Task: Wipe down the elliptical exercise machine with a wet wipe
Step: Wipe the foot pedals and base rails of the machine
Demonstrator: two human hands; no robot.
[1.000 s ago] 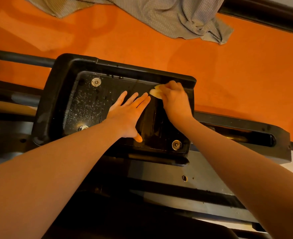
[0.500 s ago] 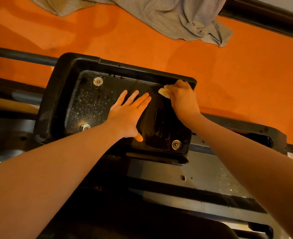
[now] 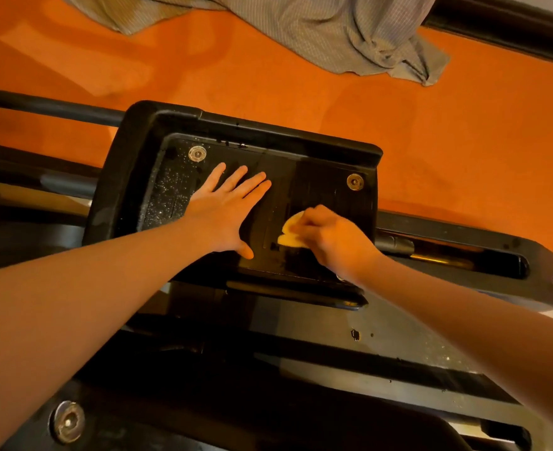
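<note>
Looking straight down at the black foot pedal (image 3: pixel 145 177) of the elliptical, which sits over an orange floor (image 3: pixel 431 141). The left hand (image 3: pixel 226 209) lies flat on the pedal's tread, fingers (image 3: pixel 236 177) straight and spread, thumb sticking out toward the near edge, so it's just pressing down and not gripping anything. The right hand (image 3: pixel 333 239) is on the right half of the pedal nearer the front edge, fingers curled over a bunched-up wet wipe (image 3: pixel 290 234) that pokes out on its left side and touches the tread. The wipe sits just beside the left thumb, not touching it as far as I can see. The left part of the tread is covered in pale specks, while the part around the wipe looks dark and shiny. Two round metal bolts show at the far corners, one on the left (image 3: pixel 197 153) and one on the right (image 3: pixel 355 182). A crumpled grey cloth (image 3: pixel 333 30) lies on the floor well beyond the pedal.
</note>
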